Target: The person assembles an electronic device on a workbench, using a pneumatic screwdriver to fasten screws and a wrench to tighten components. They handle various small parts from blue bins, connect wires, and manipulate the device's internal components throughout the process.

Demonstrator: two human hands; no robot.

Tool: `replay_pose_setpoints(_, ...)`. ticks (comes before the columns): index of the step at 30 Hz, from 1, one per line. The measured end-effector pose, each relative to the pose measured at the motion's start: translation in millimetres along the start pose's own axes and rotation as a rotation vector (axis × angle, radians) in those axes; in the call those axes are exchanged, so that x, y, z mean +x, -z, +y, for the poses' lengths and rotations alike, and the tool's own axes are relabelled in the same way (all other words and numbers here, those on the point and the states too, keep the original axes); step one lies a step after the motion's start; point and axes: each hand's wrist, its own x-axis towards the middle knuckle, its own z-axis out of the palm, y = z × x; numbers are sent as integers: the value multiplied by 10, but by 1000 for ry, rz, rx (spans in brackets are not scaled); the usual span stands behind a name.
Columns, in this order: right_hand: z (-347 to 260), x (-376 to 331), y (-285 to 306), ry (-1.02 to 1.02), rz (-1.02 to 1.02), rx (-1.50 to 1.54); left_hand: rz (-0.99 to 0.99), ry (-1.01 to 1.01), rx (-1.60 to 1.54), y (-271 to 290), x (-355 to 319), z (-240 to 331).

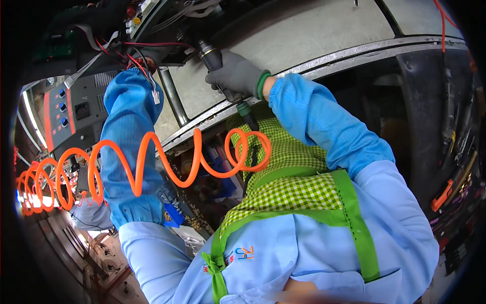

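Observation:
My right hand (235, 73), in a grey glove, is closed around a black air screwdriver (209, 54). The tool's front end points up and left toward the open machine housing (152, 23); whether its tip touches anything is hard to see. An orange coiled air hose (137, 185) hangs across the view, its right end near the tool's rear. My left hand (145, 63) reaches in at the housing's lower edge among red, black and white wires (105, 48). The wires and shadow hide its fingers. A loose white connector (155, 96) dangles over the left sleeve.
To the left stands a grey control panel (83, 104) with blue knobs and red stripes. The metal-topped bench (324, 38) runs behind my hands, with a raised metal edge. A green circuit board (61, 45) sits in the dark upper left. An orange-handled tool (443, 195) lies far right.

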Motion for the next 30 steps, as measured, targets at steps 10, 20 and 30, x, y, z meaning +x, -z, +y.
replay_pose_setpoints(10,27,114,-67,-60,43,-76,22,-17,-8,25,-25,-3)
replay_pose_setpoints(20,-92,107,25,-126,-20,-128,29,-41,-22,9,-34,34)
replay_pose_setpoints(30,-170,63,-35,-130,35,-80,39,-38,-27,-5,-56,32)
